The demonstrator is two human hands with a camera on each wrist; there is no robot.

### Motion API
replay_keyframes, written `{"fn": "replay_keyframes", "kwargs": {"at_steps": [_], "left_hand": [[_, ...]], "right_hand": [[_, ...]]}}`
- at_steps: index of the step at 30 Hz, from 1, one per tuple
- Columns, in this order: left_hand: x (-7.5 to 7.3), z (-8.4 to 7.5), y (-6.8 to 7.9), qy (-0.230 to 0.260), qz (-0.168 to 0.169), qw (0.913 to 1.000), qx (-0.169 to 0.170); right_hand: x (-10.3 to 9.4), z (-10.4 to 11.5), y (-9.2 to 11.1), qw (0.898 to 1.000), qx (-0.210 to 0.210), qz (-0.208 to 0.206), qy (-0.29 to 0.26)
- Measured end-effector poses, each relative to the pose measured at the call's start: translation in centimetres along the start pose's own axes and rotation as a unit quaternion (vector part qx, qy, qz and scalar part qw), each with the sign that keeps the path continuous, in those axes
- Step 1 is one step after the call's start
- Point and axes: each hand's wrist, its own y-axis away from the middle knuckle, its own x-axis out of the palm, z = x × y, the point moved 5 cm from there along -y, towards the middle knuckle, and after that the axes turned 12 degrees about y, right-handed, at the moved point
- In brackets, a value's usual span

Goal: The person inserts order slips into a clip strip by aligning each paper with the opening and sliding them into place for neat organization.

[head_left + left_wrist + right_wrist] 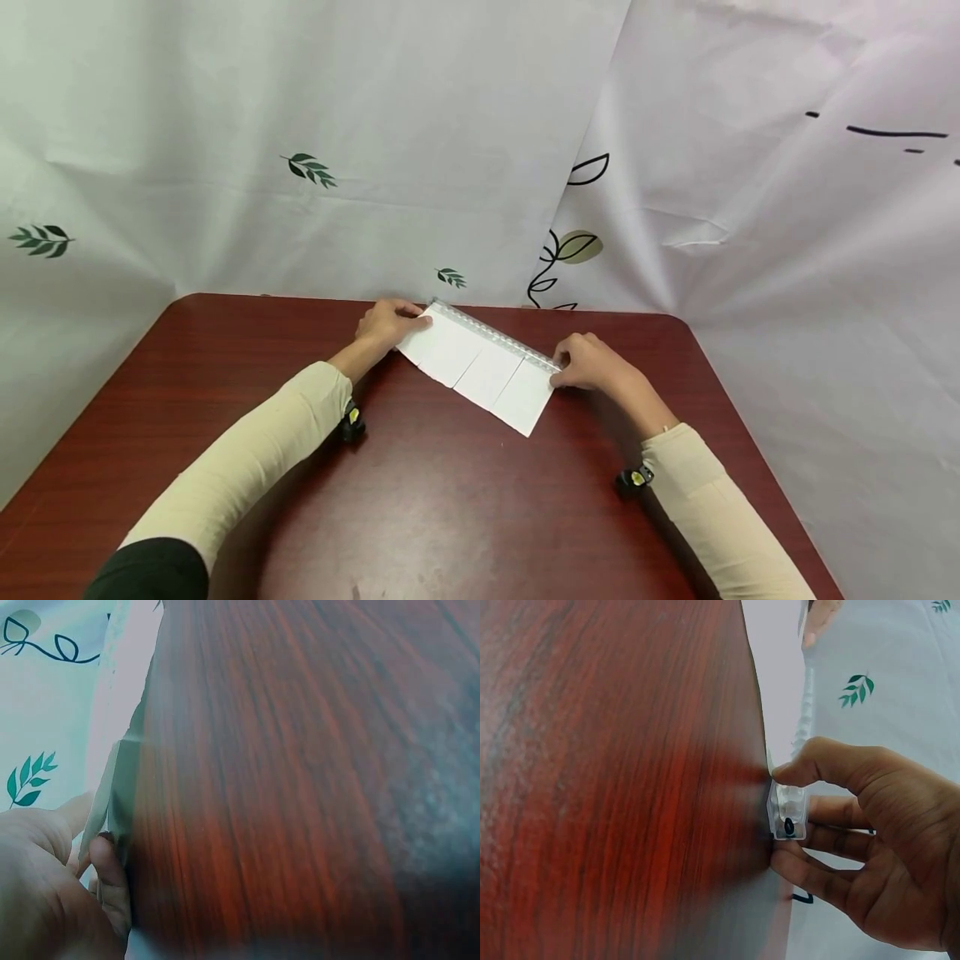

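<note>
A row of white paper panels (480, 362) slants across the far middle of the table, with a long ribbed clear plastic strip (495, 335) along its far edge. The left hand (384, 323) pinches the panels' left end, thumb on top; in the left wrist view its fingers (112, 881) lie behind the paper (135, 660). At the other end, the right hand (592, 362) grips the strip between thumb and fingers. The right wrist view shows the strip's squarish clear end (791, 814) with a small black spot, held in the right hand (885, 825).
The dark red wooden table (420, 500) has rounded far corners. A white curtain (420, 125) printed with leaves hangs right behind its far edge. Both forearms, in cream sleeves (247, 454), carry small black wrist cameras (633, 479).
</note>
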Motion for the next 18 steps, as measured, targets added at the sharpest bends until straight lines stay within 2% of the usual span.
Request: {"fn": "replay_keyframes", "kwargs": {"at_steps": [8, 11, 15, 18], "left_hand": [[-0.2, 0.1, 0.5, 0.02, 0.0, 0.9996, 0.022], [-0.5, 0.6, 0.0, 0.046, -0.004, 0.9987, 0.02], [-1.7, 1.7, -0.6, 0.085, -0.003, 0.9963, 0.011], [-3.0, 2.1, 0.0, 0.091, 0.006, 0.9959, 0.001]], "right_hand": [[0.1, 0.1, -0.1, 1.0, 0.0, 0.002, -0.001], [0.1, -0.1, -0.2, 1.0, -0.002, 0.002, -0.005], [0.1, -0.3, -0.2, 1.0, -0.007, -0.001, -0.01], [0.3, -0.3, -0.1, 1.0, -0.017, -0.004, -0.009]]}}
